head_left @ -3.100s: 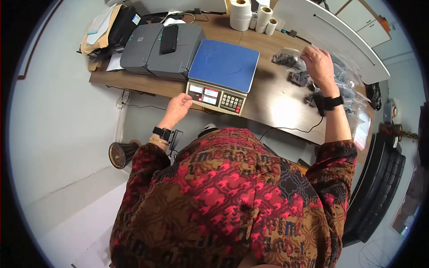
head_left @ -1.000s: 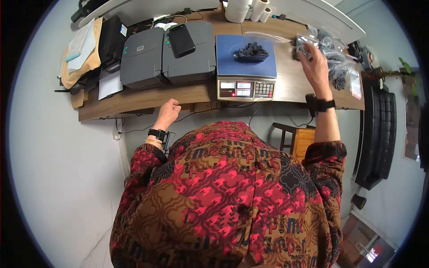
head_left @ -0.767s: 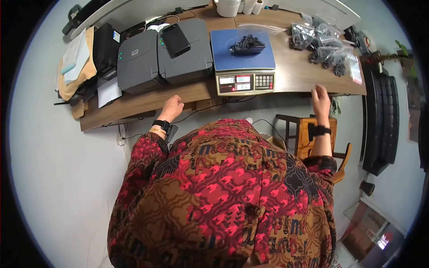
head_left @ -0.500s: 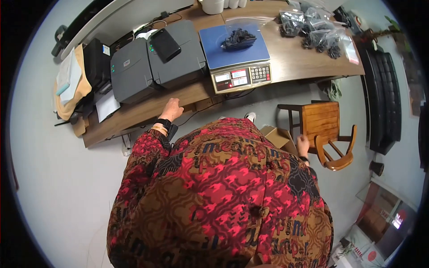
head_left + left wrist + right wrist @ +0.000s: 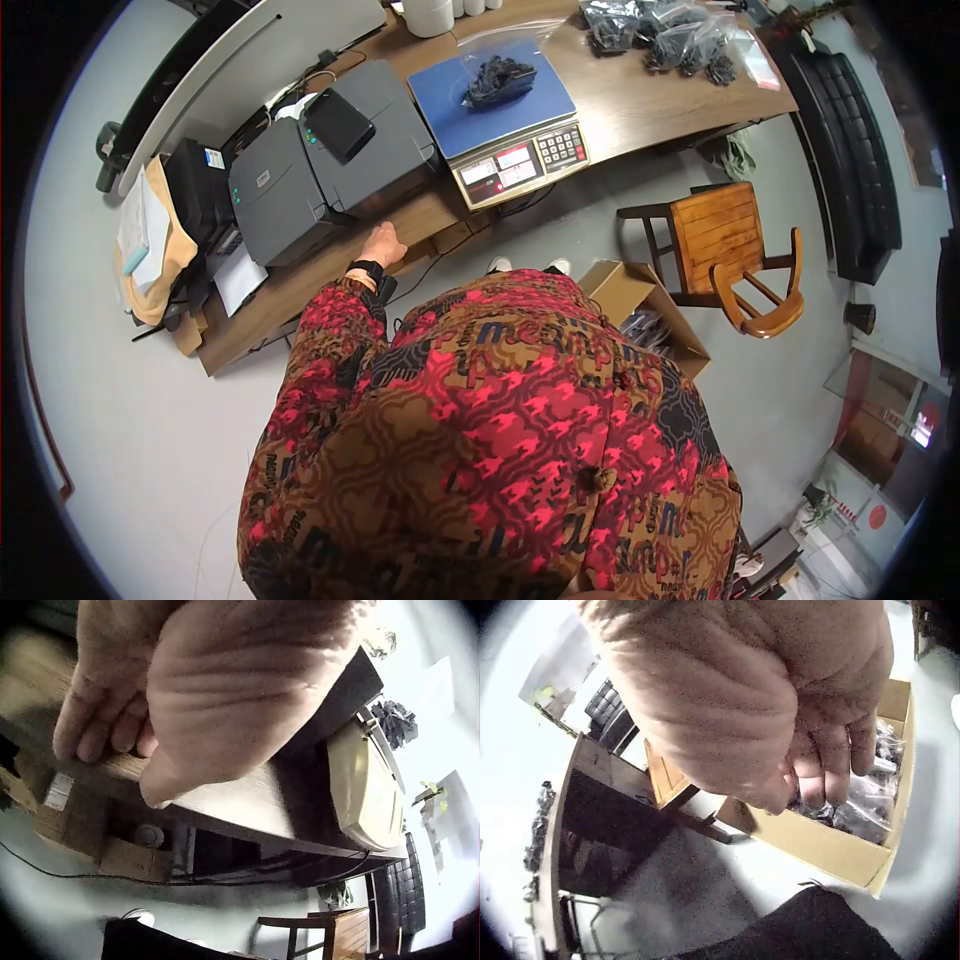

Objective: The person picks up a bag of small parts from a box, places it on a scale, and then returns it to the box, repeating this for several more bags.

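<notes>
Wooden chair (image 5: 738,250) crowds the cardboard box (image 5: 640,300); its top stays open.

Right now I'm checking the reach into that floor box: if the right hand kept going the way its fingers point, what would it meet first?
Most likely the clear bags of dark parts inside the cardboard box. The right hand points down into it, though depth is unclear.

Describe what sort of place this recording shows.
Probably a small packing or shipping workroom: a digital scale with a bag of dark parts on it, two grey label printers, and label rolls on the wooden desk.
</notes>
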`<move>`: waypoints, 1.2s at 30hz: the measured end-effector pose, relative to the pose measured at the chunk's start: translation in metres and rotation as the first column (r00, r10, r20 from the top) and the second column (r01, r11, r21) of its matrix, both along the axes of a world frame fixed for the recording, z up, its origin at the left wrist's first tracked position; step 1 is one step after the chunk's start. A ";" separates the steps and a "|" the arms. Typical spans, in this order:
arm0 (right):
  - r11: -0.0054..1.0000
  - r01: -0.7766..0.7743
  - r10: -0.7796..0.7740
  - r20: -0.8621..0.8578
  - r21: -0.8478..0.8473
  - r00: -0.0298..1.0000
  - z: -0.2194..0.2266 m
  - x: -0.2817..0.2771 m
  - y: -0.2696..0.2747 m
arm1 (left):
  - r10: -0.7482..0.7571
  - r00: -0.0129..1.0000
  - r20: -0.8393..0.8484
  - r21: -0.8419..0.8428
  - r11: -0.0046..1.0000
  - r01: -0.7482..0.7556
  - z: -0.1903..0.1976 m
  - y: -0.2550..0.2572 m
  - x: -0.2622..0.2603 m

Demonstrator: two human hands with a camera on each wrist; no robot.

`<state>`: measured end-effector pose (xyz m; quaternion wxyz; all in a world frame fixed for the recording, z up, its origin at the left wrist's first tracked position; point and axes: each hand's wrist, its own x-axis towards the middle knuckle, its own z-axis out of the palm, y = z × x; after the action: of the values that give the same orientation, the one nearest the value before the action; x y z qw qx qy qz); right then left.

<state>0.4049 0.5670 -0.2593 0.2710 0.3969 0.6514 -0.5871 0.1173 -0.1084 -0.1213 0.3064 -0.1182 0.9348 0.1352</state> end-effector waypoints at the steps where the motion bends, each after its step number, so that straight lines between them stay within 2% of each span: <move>1: 0.998 0.059 -0.060 -0.024 -0.024 0.998 0.002 -0.004 0.000 | -0.007 1.000 -0.004 0.001 1.000 0.007 0.002 0.002 -0.003; 2: 0.977 0.212 -0.212 -0.027 0.002 0.977 0.028 -0.018 -0.013 | -0.038 0.998 0.044 -0.020 0.999 0.038 0.005 0.004 -0.007; 3: 0.976 0.216 -0.216 -0.029 0.005 0.976 0.037 -0.027 -0.012 | -0.065 0.993 0.093 -0.039 0.997 0.069 0.008 0.008 -0.009; 5: 0.977 0.158 -0.167 -0.052 -0.143 0.985 0.041 -0.031 -0.004 | -0.056 0.990 0.129 -0.051 0.997 0.063 0.004 0.010 -0.013; 6: 0.977 0.157 -0.166 -0.051 -0.143 0.985 0.042 -0.033 -0.003 | -0.041 0.986 0.164 -0.068 0.996 0.053 0.001 0.010 -0.015; 9: 0.991 0.135 -0.137 -0.097 -0.027 0.986 0.036 -0.028 0.004 | -0.020 0.986 0.166 -0.088 0.995 0.035 0.013 0.018 -0.014; 11: 0.990 0.122 -0.128 -0.085 -0.065 0.988 0.039 -0.025 0.010 | 0.009 0.984 0.177 -0.112 0.994 0.011 0.008 0.018 -0.014; 13: 0.999 0.039 -0.039 -0.018 0.033 0.999 0.039 -0.019 0.016 | 0.017 0.983 0.183 -0.126 0.992 0.006 0.005 0.019 -0.014; 14: 0.984 0.148 -0.153 -0.044 -0.099 0.987 0.038 -0.017 0.016 | 0.035 0.977 0.209 -0.151 0.989 -0.003 0.004 0.022 -0.016; 15: 0.983 0.150 -0.155 -0.039 -0.101 0.987 0.037 -0.012 0.017 | 0.034 0.976 0.214 -0.154 0.988 -0.001 0.004 0.023 -0.016; 17: 0.985 0.149 -0.144 0.064 -0.090 0.988 0.064 -0.017 0.015 | 0.081 0.964 0.254 -0.221 0.975 -0.023 0.000 0.029 -0.019; 18: 0.974 0.216 -0.211 0.074 -0.062 0.975 0.107 -0.030 -0.002 | 0.095 0.960 0.262 -0.246 0.969 -0.029 0.001 0.033 -0.020; 21: 0.977 0.193 -0.193 0.018 -0.088 0.981 0.093 -0.013 0.014 | 0.136 0.959 0.250 -0.311 0.949 -0.053 -0.011 0.036 -0.022; 22: 0.961 0.262 -0.257 0.058 -0.092 0.965 0.107 -0.016 0.010 | 0.147 0.961 0.235 -0.338 0.939 -0.061 -0.020 0.033 -0.022; 26: 0.957 0.285 -0.288 -0.055 -0.059 0.956 0.032 0.031 0.036 | 0.083 0.963 0.256 -0.382 0.924 0.022 -0.006 0.044 -0.024; 27: 0.967 0.225 -0.232 -0.050 -0.118 0.971 0.020 0.040 0.044 | 0.083 0.964 0.253 -0.382 0.924 0.021 -0.005 0.044 -0.022; 28: 0.971 0.163 -0.174 -0.051 -0.175 0.983 0.018 0.044 0.046 | 0.080 0.967 0.243 -0.375 0.927 0.018 -0.004 0.044 -0.021; 29: 0.971 0.163 -0.175 -0.056 -0.175 0.983 0.017 0.049 0.048 | 0.076 0.970 0.230 -0.368 0.930 0.015 -0.003 0.044 -0.021; 31: 0.950 0.220 -0.215 0.046 -0.220 0.975 0.017 0.054 0.047 | 0.077 0.973 0.218 -0.348 0.938 0.004 -0.001 0.041 -0.020; 32: 0.970 0.196 -0.188 0.068 -0.141 0.980 0.019 0.054 0.048 | 0.079 0.974 0.213 -0.327 0.945 -0.005 -0.001 0.039 -0.019; 35: 0.988 0.116 -0.111 0.048 -0.101 0.993 0.015 0.055 0.053 | 0.052 0.972 0.231 -0.288 0.958 0.018 -0.001 0.035 -0.019; 36: 0.965 0.228 -0.226 0.033 -0.126 0.974 0.011 0.058 0.052 | 0.051 0.972 0.230 -0.287 0.958 0.018 -0.001 0.034 -0.019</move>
<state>0.4631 0.6189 -0.2484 0.2328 0.4559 0.5600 -0.6514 0.0985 -0.0743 -0.1223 0.3934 -0.1844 0.9006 -0.0141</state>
